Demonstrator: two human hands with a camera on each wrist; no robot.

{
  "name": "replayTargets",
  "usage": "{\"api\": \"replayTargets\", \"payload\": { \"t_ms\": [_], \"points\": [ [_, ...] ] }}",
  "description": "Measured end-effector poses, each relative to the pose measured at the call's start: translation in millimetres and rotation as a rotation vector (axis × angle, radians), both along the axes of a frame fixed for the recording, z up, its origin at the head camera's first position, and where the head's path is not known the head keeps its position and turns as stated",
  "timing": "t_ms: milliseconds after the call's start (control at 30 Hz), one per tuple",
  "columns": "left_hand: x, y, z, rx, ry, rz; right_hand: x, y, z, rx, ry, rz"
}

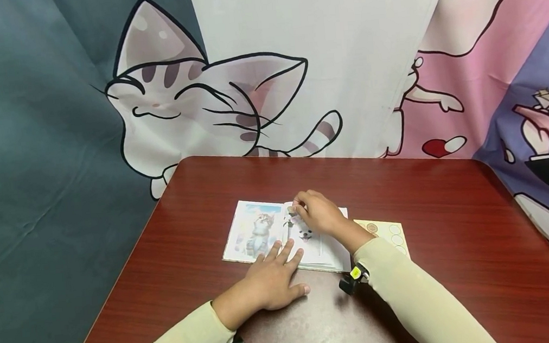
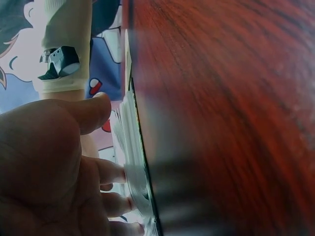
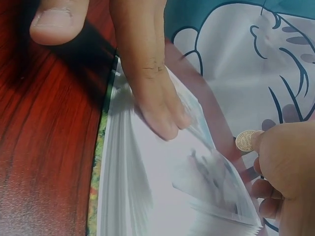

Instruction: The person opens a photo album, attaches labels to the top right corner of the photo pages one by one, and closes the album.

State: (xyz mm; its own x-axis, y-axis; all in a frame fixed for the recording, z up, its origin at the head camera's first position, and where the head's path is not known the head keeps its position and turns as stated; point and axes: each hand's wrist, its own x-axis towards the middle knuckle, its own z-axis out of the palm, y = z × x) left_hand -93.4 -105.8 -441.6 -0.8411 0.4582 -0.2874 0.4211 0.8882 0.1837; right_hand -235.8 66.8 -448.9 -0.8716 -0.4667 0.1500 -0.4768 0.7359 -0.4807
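Observation:
An open photo album (image 1: 333,253) lies on the table with a kitten picture (image 1: 261,230) on its left page. On the right page is a black-and-white animal picture (image 1: 304,231), partly covered by my right hand (image 1: 319,214). Between thumb and forefinger, that hand pinches a small round gold sticker (image 3: 245,141) just above the page. My left hand (image 1: 275,280) is spread with straight fingers, and its fingertips rest on the album's near edge around the middle. In the left wrist view, the left fingers (image 2: 114,202) touch the stacked pages.
Partly under my right forearm, a pale yellow sheet (image 1: 382,228) with round spots lies right of the album. The reddish-brown table (image 1: 456,232) extends on both sides. Behind it hangs a cartoon-printed cloth (image 1: 352,50).

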Motion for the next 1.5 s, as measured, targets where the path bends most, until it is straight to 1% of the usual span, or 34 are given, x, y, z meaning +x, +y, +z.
{"api": "replayTargets", "payload": {
  "t_ms": [333,667,1000,1267,1500],
  "points": [
    [-0.9,-0.5,0.1,0.001,0.004,0.0,-5.9,-7.4,4.3,0.013,0.004,0.011],
    [-0.2,-0.6,0.1,0.001,0.004,0.002,-10.9,-15.1,3.3,0.05,-0.011,0.014],
    [0.0,-1.1,-0.2,0.006,0.0,-0.001,-17.1,-21.5,-4.6,0.085,-0.027,0.023],
    [-0.8,-1.5,-1.8,-0.002,0.009,-0.003,-20.0,-25.8,-10.2,0.115,-0.011,0.023],
    [-0.5,-2.5,-2.1,-0.008,0.011,-0.005,-21.4,-29.6,-10.2,0.119,-0.017,0.013]
  ]
}}
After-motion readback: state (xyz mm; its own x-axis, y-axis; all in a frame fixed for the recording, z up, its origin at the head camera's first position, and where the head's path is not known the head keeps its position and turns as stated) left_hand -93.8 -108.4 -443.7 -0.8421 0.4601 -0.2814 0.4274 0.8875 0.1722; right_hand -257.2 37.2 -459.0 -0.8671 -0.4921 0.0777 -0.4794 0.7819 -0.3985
